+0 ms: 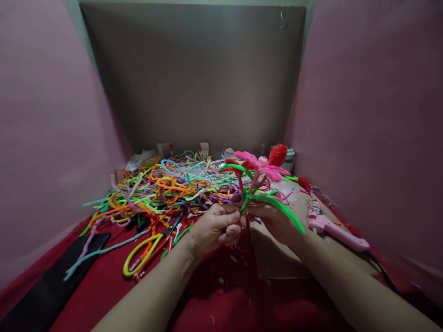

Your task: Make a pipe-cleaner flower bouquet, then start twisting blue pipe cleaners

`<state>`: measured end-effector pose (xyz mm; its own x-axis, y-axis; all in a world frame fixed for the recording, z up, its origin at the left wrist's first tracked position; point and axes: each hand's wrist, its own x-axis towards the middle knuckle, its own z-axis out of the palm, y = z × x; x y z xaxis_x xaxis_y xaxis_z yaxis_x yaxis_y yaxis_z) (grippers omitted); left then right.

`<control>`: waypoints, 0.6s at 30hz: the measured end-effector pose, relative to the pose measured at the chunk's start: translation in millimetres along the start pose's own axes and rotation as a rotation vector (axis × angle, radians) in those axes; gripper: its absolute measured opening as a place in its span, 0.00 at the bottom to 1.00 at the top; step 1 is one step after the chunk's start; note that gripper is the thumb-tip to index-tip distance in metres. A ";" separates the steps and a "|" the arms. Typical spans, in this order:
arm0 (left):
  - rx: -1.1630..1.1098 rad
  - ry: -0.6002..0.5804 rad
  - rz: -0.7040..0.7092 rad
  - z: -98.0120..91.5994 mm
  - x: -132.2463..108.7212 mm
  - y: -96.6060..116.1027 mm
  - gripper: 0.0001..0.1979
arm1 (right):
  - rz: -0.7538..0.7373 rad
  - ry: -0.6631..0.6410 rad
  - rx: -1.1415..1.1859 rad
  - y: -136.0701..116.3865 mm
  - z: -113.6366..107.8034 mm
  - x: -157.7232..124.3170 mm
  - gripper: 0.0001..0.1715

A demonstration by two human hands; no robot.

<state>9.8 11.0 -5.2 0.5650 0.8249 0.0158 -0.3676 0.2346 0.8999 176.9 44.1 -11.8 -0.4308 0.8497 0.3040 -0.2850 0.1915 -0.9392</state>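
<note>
Two bare hands, head view — left hand (221, 229) pinches the stem base of a pink-and-red fuzzy pipe-cleaner flower bunch with green leaves (255, 179), held up over the dark-red cloth (221, 310). Right hand (273, 220) is close behind the stems, fingers partly hidden, can't tell if gripping. Risks: a slack left pinch could let stems twist or slip; lowering the right forearm (341, 276) could hit the pink plastic glue gun (337, 233) just beside it — burn, if hot.
</note>
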 end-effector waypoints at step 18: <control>0.081 -0.008 -0.004 -4.0 1.8 -2.8 0.11 | 0.146 0.062 0.255 -6.0 16.8 -0.8 0.10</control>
<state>8.9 13.8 -9.4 0.5722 0.8200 0.0153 -0.3043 0.1949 0.9324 164.5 34.1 -3.7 -0.4321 0.8890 0.1511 -0.4330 -0.0575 -0.8996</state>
